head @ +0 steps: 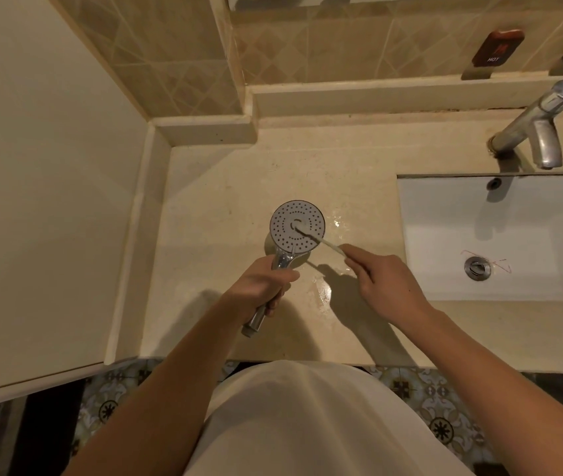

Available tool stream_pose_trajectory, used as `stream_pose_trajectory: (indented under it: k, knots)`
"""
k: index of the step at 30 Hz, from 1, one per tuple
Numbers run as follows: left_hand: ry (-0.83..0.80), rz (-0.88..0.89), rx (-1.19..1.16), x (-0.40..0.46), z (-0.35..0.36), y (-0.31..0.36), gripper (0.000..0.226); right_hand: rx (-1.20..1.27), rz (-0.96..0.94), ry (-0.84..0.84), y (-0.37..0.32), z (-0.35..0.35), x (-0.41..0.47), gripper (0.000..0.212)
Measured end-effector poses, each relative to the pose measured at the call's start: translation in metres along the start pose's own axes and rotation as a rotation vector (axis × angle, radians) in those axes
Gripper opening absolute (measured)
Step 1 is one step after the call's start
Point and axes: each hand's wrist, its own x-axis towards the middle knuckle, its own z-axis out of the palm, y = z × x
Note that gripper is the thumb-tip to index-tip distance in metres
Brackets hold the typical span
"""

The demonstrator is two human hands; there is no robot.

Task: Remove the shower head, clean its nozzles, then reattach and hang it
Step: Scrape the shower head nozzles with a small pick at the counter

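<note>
A chrome shower head [288, 235] is held above the beige counter [225, 201], its round grey nozzle face turned up toward me. My left hand [266, 286] is shut around its chrome handle, whose end sticks out below my fist with no hose on it. My right hand [381, 278] grips a thin pale toothbrush [331, 247]. The brush tip rests on the middle of the nozzle face.
A white basin [499, 235] with a metal drain [477, 267] is set into the counter at the right, with a chrome tap [530, 132] behind it. Water glistens on the counter between my hands. A raised ledge and a tiled wall border the back, and a cream panel [43, 187] stands at the left.
</note>
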Motion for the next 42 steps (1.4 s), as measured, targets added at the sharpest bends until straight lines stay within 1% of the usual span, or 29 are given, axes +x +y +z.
stream_pose_trajectory:
  k: [2,4,7,10,11,13,15,17,19,20,24,25,27,30,31,33,36,38,40,42]
  knots:
    - [0.048,0.003,0.060,-0.001,0.001,0.001,0.031,-0.014,0.056,0.060,0.005,-0.005,0.008,0.025]
    - [0.068,0.005,0.082,-0.001,0.004,0.002,0.030,-0.012,0.075,0.078,0.008,-0.009,0.013,0.023]
    - [0.069,0.007,0.089,-0.003,0.004,0.003,0.021,0.054,0.053,0.022,0.007,-0.007,0.008,0.027]
    - [0.072,0.000,0.100,-0.003,0.002,0.001,0.012,-0.013,-0.012,-0.064,0.004,-0.003,-0.003,0.032]
    - [0.075,-0.002,0.099,-0.003,0.002,0.001,0.013,-0.022,-0.020,-0.052,0.004,-0.002,-0.004,0.032]
    - [0.075,-0.003,0.087,-0.002,0.003,0.001,0.018,0.005,0.025,0.030,0.006,-0.001,0.001,0.030]
    - [0.069,0.005,0.078,-0.001,0.005,0.002,0.018,0.035,0.053,0.084,0.005,0.002,0.005,0.028]
    - [0.072,0.011,0.083,0.000,0.006,0.002,0.020,0.049,0.020,0.051,-0.003,0.008,0.005,0.028]
    - [0.076,0.008,0.103,0.001,0.007,0.000,0.026,0.012,-0.036,-0.024,-0.013,0.015,0.000,0.031]
    - [0.077,0.006,0.112,0.001,0.007,-0.001,0.028,-0.009,-0.049,-0.030,-0.015,0.017,0.000,0.031]
    - [0.073,0.003,0.106,0.002,0.008,-0.004,0.031,0.063,0.096,0.151,-0.005,0.010,0.017,0.028]
    - [0.070,0.005,0.104,0.002,0.008,-0.004,0.031,0.052,0.101,0.166,-0.002,0.009,0.018,0.027]
    - [0.062,0.009,0.103,0.001,0.007,-0.005,0.030,0.030,0.047,0.122,-0.003,0.011,0.014,0.026]
    - [0.069,0.006,0.108,-0.001,0.006,-0.008,0.029,-0.039,-0.087,-0.046,-0.009,0.018,0.000,0.030]
    - [0.072,0.003,0.112,-0.001,0.006,-0.009,0.028,-0.085,-0.118,-0.076,-0.009,0.018,-0.002,0.030]
    - [0.078,-0.005,0.116,-0.002,0.006,-0.009,0.026,-0.106,-0.106,-0.026,-0.007,0.015,0.002,0.026]
    - [0.069,0.004,0.116,-0.003,0.007,-0.007,0.023,-0.061,-0.002,0.100,-0.003,0.008,0.013,0.020]
    - [0.063,0.013,0.116,-0.003,0.008,-0.007,0.020,-0.051,-0.001,0.100,-0.007,0.010,0.015,0.023]
    - [0.073,0.012,0.114,-0.003,0.008,-0.007,0.020,-0.058,-0.045,0.000,-0.014,0.016,0.011,0.030]
    - [0.081,0.009,0.125,-0.003,0.008,-0.008,0.020,-0.134,-0.103,-0.122,-0.020,0.023,0.005,0.035]
